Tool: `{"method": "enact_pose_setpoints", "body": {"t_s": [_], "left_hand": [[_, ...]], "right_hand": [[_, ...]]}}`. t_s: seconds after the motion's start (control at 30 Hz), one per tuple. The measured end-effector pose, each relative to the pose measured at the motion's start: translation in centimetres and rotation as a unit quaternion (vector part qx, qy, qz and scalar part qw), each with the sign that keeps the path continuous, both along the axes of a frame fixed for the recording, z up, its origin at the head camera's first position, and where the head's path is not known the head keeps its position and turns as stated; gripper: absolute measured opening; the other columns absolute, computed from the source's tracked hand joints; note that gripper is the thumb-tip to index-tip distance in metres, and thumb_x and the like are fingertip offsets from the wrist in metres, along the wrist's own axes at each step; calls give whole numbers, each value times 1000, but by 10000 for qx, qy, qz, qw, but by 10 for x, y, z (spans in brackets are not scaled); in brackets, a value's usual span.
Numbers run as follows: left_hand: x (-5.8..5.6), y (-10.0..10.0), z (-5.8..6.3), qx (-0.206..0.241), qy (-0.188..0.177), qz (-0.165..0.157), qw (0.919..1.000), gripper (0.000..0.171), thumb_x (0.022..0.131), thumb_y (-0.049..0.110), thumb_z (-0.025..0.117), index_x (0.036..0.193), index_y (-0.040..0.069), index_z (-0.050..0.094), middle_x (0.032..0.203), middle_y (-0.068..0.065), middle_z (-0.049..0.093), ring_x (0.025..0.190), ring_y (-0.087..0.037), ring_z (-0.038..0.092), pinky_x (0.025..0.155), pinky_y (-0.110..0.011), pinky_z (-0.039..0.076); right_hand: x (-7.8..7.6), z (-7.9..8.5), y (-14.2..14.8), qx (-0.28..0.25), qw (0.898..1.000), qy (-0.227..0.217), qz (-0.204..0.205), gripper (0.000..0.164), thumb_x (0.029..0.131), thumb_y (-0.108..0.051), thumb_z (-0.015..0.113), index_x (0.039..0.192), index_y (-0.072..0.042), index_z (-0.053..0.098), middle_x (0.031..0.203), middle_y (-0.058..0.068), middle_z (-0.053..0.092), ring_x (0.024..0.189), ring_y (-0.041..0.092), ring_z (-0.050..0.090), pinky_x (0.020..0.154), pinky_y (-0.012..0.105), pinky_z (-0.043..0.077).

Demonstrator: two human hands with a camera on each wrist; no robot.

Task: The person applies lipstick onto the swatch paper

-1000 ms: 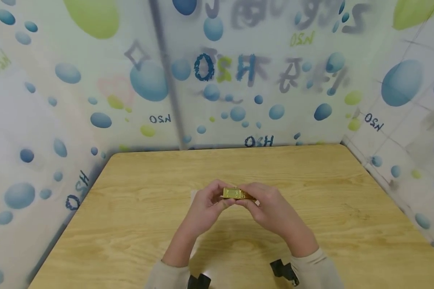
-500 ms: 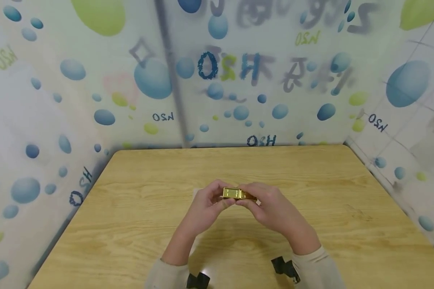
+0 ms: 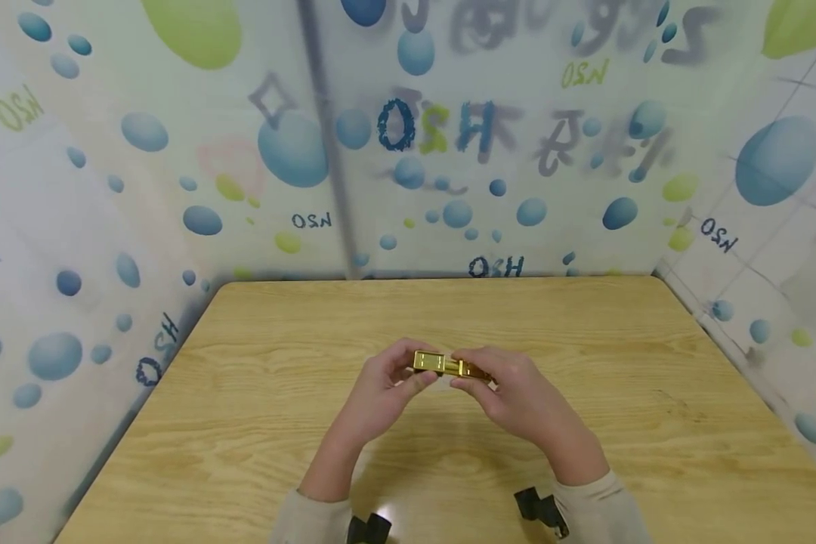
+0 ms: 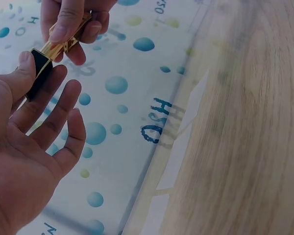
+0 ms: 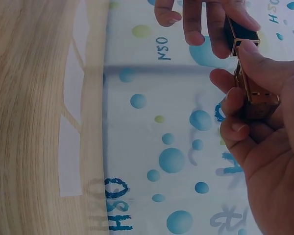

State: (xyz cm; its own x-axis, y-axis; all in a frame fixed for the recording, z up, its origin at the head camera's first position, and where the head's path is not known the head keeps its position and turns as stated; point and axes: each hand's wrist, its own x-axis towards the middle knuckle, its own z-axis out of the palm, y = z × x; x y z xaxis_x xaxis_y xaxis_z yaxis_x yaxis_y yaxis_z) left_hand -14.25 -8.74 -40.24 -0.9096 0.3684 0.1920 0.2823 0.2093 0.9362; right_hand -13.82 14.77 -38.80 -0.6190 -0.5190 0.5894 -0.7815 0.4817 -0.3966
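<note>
Both hands hold a small gold-and-black square tube, which looks like a lipstick (image 3: 429, 361), above the middle of the table. My left hand (image 3: 384, 397) pinches its left part, whose black side (image 4: 39, 73) with gold edging shows in the left wrist view. Its other fingers are spread and partly bent. With thumb and curled fingers, my right hand (image 3: 523, 397) grips the gold right part (image 5: 258, 100). A narrower gold neck (image 3: 452, 368) joins the two parts. Fingers hide some of the tube.
A wooden table (image 3: 245, 363) lies beneath the hands. Patterned curtain-like sheets (image 3: 442, 249) with blue and green drops stand behind it and at both sides. White strips (image 5: 71, 156) run near the table's edge in the wrist views. Black wrist mounts (image 3: 540, 510) sit at the sleeves.
The hands have drawn slightly apart, left hand leftward and right hand rightward. More of the gold neck shows between the tube's two parts. The head view has shifted a little.
</note>
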Motion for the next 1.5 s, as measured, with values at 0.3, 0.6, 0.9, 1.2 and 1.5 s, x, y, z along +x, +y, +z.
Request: {"method": "enact_pose_setpoints", "body": {"t_s": [0.3,0.6,0.9,1.2,1.5], "left_hand": [[1,-3,0,21,84,117,9999,25,103,16,71,128,15,69,119,-7,79,107,-20,73,91,-30,60],[1,-6,0,-46,78,319,9994,25,101,15,73,126,17,71,117,-6,80,105,-20,72,90,-32,59],[0,-13,5,-106,148,617,9979,25,99,18,77,124,18,72,112,-4,80,99,-19,71,86,-29,59],[-5,-35,9,-140,217,1367,9903,27,96,21,82,121,19,74,99,-6,74,92,-18,70,84,-29,59],[-12,-65,14,-570,152,2152,9748,29,94,30,84,119,18,76,103,-6,76,95,-13,69,88,-27,58]], "right_hand": [[0,-4,2,7,9999,44,-108,28,92,-6,82,119,-3,76,100,3,80,77,2,65,65,17,56],[1,-3,2,7,9998,-24,-218,27,92,-7,82,118,-4,75,101,3,80,75,0,63,65,16,56],[2,2,4,-72,9988,-182,-452,29,94,-10,81,122,-3,75,103,4,81,75,1,64,63,18,56],[-1,2,9,-171,9973,-136,-703,31,92,-10,83,122,-3,77,95,0,80,73,1,56,60,19,50],[-6,7,22,-402,9948,459,-814,28,94,-17,82,119,-6,77,90,1,78,71,3,55,58,13,41]]}}
